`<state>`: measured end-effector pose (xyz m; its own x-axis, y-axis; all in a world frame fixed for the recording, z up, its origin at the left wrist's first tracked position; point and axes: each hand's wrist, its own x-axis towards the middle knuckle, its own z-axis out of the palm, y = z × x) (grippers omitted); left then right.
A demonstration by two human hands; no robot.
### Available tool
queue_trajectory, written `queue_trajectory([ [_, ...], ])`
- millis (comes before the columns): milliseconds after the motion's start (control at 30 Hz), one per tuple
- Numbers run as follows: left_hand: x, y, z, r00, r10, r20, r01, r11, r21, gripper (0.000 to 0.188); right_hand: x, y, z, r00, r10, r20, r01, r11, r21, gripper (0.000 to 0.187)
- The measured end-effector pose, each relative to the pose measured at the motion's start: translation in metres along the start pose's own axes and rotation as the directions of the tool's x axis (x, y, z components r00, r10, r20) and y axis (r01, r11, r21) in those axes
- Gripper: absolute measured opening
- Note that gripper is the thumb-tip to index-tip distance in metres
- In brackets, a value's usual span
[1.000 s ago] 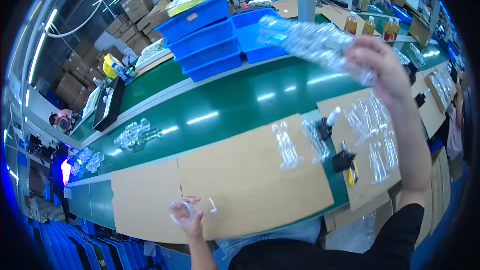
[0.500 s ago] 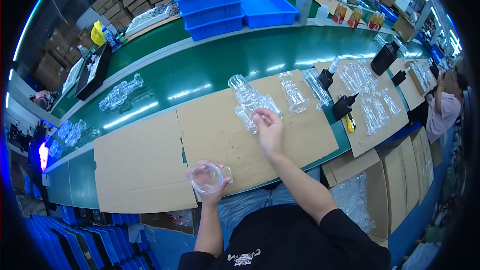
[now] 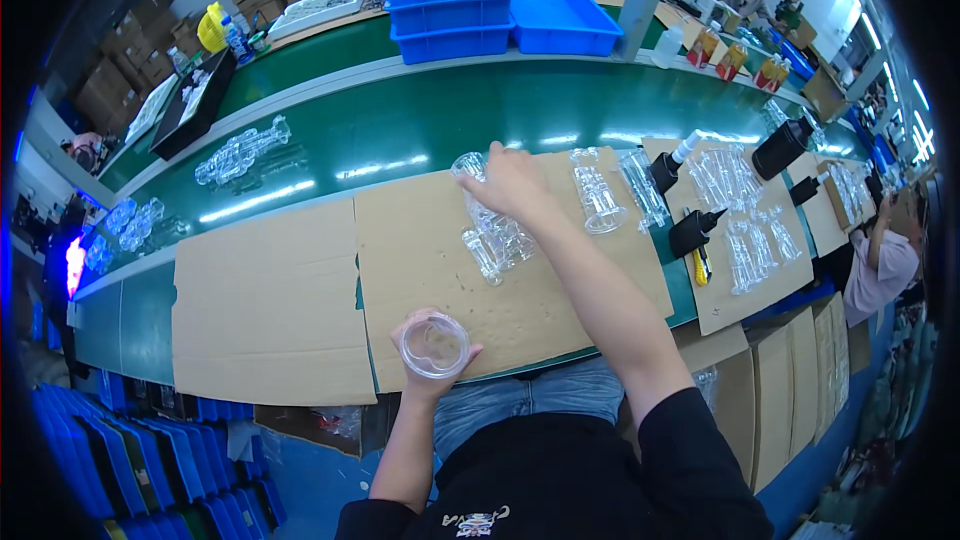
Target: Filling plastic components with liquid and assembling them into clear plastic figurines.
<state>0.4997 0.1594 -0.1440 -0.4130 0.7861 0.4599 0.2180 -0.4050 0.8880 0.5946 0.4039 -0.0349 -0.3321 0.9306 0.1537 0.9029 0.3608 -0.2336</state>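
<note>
My left hand (image 3: 426,382) is wrapped around a clear round cup (image 3: 436,344), its wide mouth turned up, close to the table's front edge. Farther away, my right hand (image 3: 514,186) has its fingers curled on a clear cylindrical piece (image 3: 467,168) at the far end of a small cluster. Below that hand, other clear transparent parts (image 3: 497,246) lie heaped on the brown cardboard sheet (image 3: 420,250). A clear flared piece (image 3: 598,196) rests on the cardboard to the right. My right fingertips are partly hidden.
Right of the cardboard are black bottles (image 3: 692,232), a yellow cutter (image 3: 702,266) and rows of clear parts (image 3: 728,178). Stacked blue bins (image 3: 450,14) stand at the back. More clear pieces (image 3: 240,156) sit on the green table, far left. A co-worker (image 3: 880,265) is at right.
My right hand has moved away from me, from the near part of the cluster to its far end. My left hand still holds the cup, which has shifted slightly right. The view has tilted a little.
</note>
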Motion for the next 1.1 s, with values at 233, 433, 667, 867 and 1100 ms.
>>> queue_trajectory([
  [233, 0.011, 0.037, -0.007, 0.991, -0.036, 0.128, -0.009, 0.942, 0.335, 0.082, 0.023, 0.01, -0.024, 0.955, -0.048, 0.293, -0.074, 0.917, 0.392, 0.044],
  [433, 0.01, 0.051, 0.01, 0.978, -0.167, 0.125, 0.181, 0.977, -0.114, 0.081, -0.07, 0.08, -0.094, 0.968, -0.082, -0.238, 0.18, -0.435, 0.882, 0.067],
  [667, 0.024, 0.065, 0.029, 0.936, 0.053, 0.348, -0.046, 0.999, -0.029, 0.074, -0.129, 0.105, -0.114, 0.848, -0.049, -0.528, 0.393, -0.611, 0.687, 0.071],
  [867, 0.03, 0.071, 0.041, 0.952, 0.149, 0.267, -0.134, 0.988, -0.074, 0.072, -0.137, 0.102, -0.121, 0.835, 0.007, -0.55, 0.386, -0.721, 0.576, 0.079],
  [1100, 0.025, 0.071, 0.025, 0.909, -0.157, 0.387, 0.259, 0.939, -0.227, 0.071, -0.141, 0.1, -0.124, 0.814, 0.08, -0.576, 0.436, -0.739, 0.514, 0.081],
])
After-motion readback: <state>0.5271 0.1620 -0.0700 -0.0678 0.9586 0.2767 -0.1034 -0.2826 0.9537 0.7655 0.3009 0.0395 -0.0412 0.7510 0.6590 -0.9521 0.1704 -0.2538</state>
